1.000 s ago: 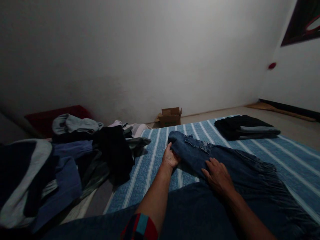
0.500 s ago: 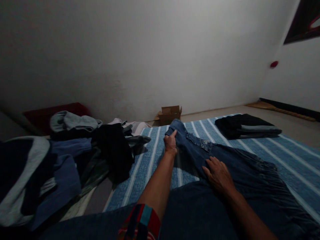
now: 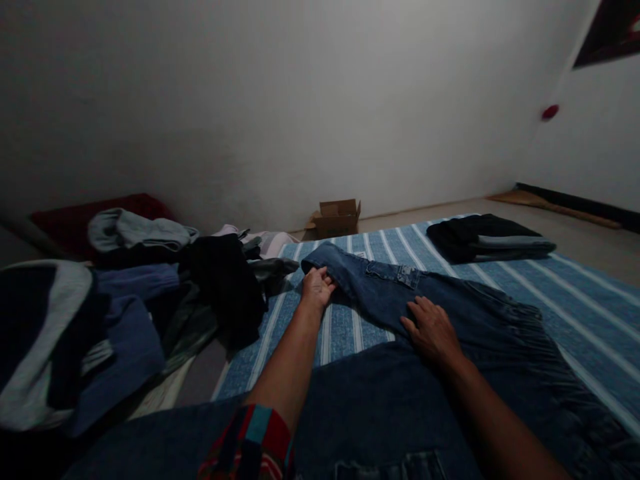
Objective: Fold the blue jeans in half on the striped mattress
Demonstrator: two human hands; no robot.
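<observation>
A pair of blue jeans (image 3: 450, 313) lies spread over a blue and white striped blanket (image 3: 575, 300) in front of me. My left hand (image 3: 317, 287) grips the far end of one jeans leg, at the left edge of the denim, close to the blanket. My right hand (image 3: 433, 331) rests flat, fingers spread, on the jeans further right and nearer to me. More dark denim (image 3: 380, 413) covers the foreground below both arms.
A heap of loose clothes (image 3: 150, 293) in grey, blue and black lies to the left. Folded dark garments (image 3: 487, 237) sit at the blanket's far right. A small open cardboard box (image 3: 337, 217) stands by the white wall behind.
My left hand, holding the jeans leg end, lifted it up and away, then pulled it out to the left and down onto the blanket. My right hand stayed pressed on the jeans.
</observation>
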